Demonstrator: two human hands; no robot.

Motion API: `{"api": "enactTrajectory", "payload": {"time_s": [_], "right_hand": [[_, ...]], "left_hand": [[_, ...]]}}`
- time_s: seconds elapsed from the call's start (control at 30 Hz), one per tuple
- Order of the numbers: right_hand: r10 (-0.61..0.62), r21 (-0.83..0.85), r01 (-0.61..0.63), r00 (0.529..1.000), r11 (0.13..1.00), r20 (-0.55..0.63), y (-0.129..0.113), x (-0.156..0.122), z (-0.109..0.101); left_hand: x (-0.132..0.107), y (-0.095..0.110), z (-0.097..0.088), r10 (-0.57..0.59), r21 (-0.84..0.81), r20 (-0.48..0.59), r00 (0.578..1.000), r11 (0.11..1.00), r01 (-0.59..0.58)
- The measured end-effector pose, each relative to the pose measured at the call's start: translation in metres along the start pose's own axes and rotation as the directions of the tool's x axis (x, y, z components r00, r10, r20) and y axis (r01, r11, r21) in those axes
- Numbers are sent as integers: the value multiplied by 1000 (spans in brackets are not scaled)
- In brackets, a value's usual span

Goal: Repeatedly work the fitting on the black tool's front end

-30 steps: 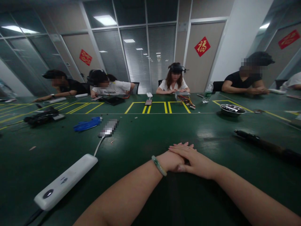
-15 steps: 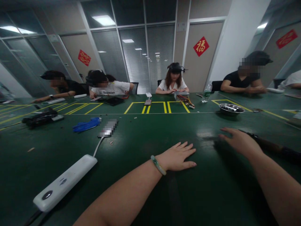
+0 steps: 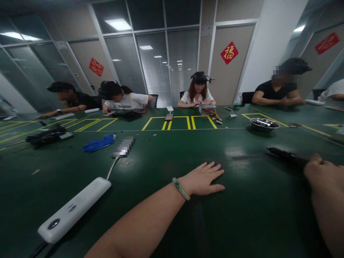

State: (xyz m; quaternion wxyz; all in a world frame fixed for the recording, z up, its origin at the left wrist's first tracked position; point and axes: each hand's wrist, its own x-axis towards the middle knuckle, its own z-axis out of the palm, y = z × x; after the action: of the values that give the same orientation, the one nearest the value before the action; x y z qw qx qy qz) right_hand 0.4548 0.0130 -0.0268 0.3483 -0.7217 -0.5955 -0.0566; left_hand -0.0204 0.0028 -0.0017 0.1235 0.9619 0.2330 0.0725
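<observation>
My left hand (image 3: 205, 179) lies flat on the green table (image 3: 150, 222), palm down with fingers spread and nothing in it. A green bangle (image 3: 181, 189) circles that wrist. At the right edge, my right hand (image 3: 326, 175) is closed around the body of a black electric screwdriver (image 3: 288, 154). The tool's narrow end points left across the table, while its rear part is hidden by the hand.
A white power strip (image 3: 75, 209) and a cabled phone (image 3: 125, 146) lie to the left, near a blue glove (image 3: 99, 143). A steel bowl (image 3: 264, 124) and a water bottle (image 3: 236, 105) stand farther back. Several people sit across the table.
My right hand has moved right and back from above the table onto the black electric screwdriver, its fingers now curled. My left hand stays in place.
</observation>
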Motion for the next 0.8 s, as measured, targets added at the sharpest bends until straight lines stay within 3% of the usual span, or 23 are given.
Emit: {"api": "enactTrajectory", "payload": {"time_s": [0.03, 0.07, 0.1, 0.13, 0.17, 0.23, 0.3, 0.4, 0.5, 0.57, 0.67, 0.73, 0.8], "right_hand": [[170, -23, -176, 971, 984, -166, 8, 1, 1], [329, -23, -350, 899, 936, -289, 15, 2, 3], [451, -24, -488, 825, 873, -341, 20, 3, 3], [539, -47, -582, 778, 812, -324, 21, 4, 4], [594, -94, -634, 759, 768, -265, 18, 5, 5], [620, -227, -632, 774, 741, -133, -2, 7, 7], [563, -337, -533, 826, 776, -11, -39, 7, 13], [403, -369, -324, 901, 871, 159, -116, -6, 32], [67, -279, 28, 944, 960, 323, -194, -39, 59], [-147, -122, 210, 907, 970, 394, -236, -64, 73], [-386, 217, 321, 805, 922, 451, -272, -88, 74], [-474, 351, 339, 758, 873, 448, -278, -90, 60], [-465, 294, 366, 769, 883, 438, -271, -82, 37]], "left_hand": [[0, 0, 1, 1, 9, -1, 1000, 1000, -1], [0, -1, 1, 2, 15, -2, 1000, 1000, -2], [0, -1, 2, 2, 19, -3, 1000, 1000, -2], [0, -1, 2, 3, 19, -4, 1000, 1000, -3], [-1, -2, 2, 5, 18, -5, 1000, 1000, -4], [-1, -2, 2, 8, 8, -10, 1000, 1000, -8], [0, -1, 0, -1, 3, -38, 999, 1000, 1], [4, 3, -3, -40, 46, -149, 988, 998, 47], [8, 6, -4, -64, 118, -289, 955, 988, 102], [10, 7, -3, -72, 142, -356, 932, 981, 130], [10, 4, -1, -98, 136, -416, 904, 976, 169], [10, 0, 0, -123, 120, -431, 894, 974, 192], [9, -3, 0, -144, 111, -426, 893, 971, 210]]}}
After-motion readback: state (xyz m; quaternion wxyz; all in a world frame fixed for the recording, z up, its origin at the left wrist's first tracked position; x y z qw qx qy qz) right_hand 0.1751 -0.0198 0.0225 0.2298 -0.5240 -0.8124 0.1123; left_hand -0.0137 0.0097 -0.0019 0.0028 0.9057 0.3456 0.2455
